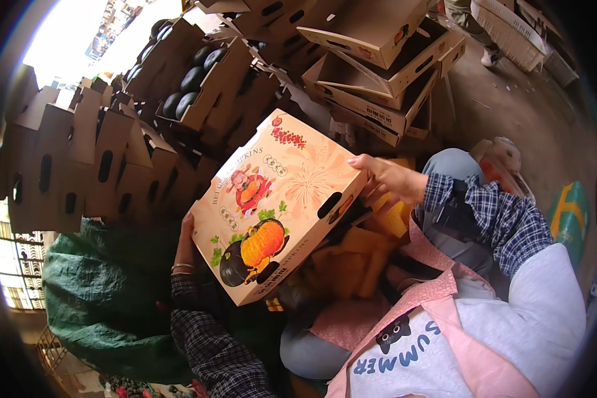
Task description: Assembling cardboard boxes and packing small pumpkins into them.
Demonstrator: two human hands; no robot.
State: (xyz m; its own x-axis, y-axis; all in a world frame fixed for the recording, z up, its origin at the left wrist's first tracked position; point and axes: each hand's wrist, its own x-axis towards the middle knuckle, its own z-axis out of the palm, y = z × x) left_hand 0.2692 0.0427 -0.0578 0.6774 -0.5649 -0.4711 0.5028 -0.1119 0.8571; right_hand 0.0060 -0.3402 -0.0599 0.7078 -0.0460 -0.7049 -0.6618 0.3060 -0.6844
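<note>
A cardboard box [282,189] with a printed orange top, showing pumpkins and a red-clad figure, is held tilted in front of me. My right hand [393,180] grips its right corner, thumb on the top face and the other fingers around the side. At the opposite, left edge my left hand [185,240] is closed on the box, with most of its fingers hidden. A dark oval handle hole [330,205] shows in the side near my right hand. Whether anything lies inside the box cannot be seen.
Open cartons of dark round pumpkins [194,79] stand beyond the box. Upright cartons [73,166] crowd the left, above a green sack [106,305]. Empty cartons [378,123] are stacked at the far right. Behind them are a white basket [507,33] and a person's leg [467,16].
</note>
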